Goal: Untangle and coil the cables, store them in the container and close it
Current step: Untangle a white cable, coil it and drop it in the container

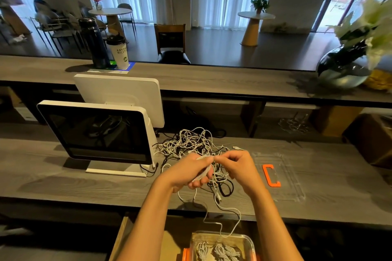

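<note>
From the head camera I see my left hand (192, 172) curled round a small white coil (202, 172) just above the desk (84, 178). My right hand (237, 165) is right beside it, and its fingertips pinch a white cable (230, 210) near the top of the coil. That cable hangs down over the desk edge toward the container (250, 243), which sits low and open, with a few coiled bundles (220, 251) already inside. Behind my hands lies the big tangle (191, 144) of white and black cables, next to the white screen (95, 131). The clear lid (284, 188) with its orange clip (271, 176) lies flat on the desk to the right, apart from the container. I think I am in the middle of winding one cable. To do it well, I should keep the loops the same size, hold them tight with my left fingers, and feed the cable slowly with my right. If it snags in the pile, I should stop and pull it free gently, not tug. Many cables are still left to sort.
</note>
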Available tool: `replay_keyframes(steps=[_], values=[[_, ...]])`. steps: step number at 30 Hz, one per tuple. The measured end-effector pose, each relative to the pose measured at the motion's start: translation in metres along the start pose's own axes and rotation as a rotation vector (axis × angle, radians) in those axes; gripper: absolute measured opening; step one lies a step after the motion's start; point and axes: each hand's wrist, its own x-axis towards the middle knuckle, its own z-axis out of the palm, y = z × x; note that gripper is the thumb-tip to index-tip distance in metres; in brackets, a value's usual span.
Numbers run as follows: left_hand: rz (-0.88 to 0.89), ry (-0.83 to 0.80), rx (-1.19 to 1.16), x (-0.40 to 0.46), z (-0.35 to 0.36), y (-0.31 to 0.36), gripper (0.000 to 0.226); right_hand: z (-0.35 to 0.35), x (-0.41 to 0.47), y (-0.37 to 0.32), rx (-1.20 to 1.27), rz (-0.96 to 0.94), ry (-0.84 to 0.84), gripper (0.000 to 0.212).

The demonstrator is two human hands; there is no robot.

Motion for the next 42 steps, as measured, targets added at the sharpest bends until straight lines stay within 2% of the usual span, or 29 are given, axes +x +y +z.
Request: replay_keyframes(steps=[4,7,10,14,16,21,25,29,32,36,39,42], values=[[0.024,0.28,-0.064,0.005,0.002,0.003,0.056,-0.002,0.0,0.002,-0.023,0.045,0.014,0.021],[0.032,0.521,-0.251,0.01,0.003,0.004,0.052,-0.001,0.001,0.005,-0.05,0.059,0.043,0.025],[0.143,0.632,-0.453,0.015,0.011,0.006,0.043,0.007,-0.001,0.001,-0.05,0.031,-0.006,0.022],[0.302,0.732,-0.859,0.019,0.028,0.01,0.04,0.024,-0.003,-0.01,0.006,0.036,-0.061,0.017],[0.378,0.845,-0.857,0.02,0.037,0.013,0.041,0.036,-0.005,-0.017,0.034,0.054,-0.043,0.023],[0.525,1.088,-0.639,0.022,0.051,0.013,0.041,0.063,-0.007,-0.03,0.134,0.157,0.035,0.036],[0.595,1.057,-0.65,0.021,0.064,0.01,0.038,0.073,-0.003,-0.032,-0.063,0.055,0.099,0.037],[0.601,0.982,-0.742,0.023,0.072,0.004,0.038,0.073,-0.001,-0.027,-0.04,0.045,0.183,0.035],[0.587,0.953,-0.689,0.024,0.074,0.003,0.04,0.072,0.0,-0.023,-0.037,0.046,0.251,0.038],[0.58,0.858,-0.629,0.022,0.078,0.003,0.044,0.07,-0.006,-0.026,0.022,-0.052,0.335,0.04],[0.488,0.779,-0.626,0.021,0.078,0.001,0.032,0.063,-0.011,-0.032,0.077,-0.155,0.399,0.04],[0.557,0.751,-0.493,0.016,0.068,-0.001,0.026,0.048,-0.014,-0.036,0.034,-0.23,0.42,0.036]])
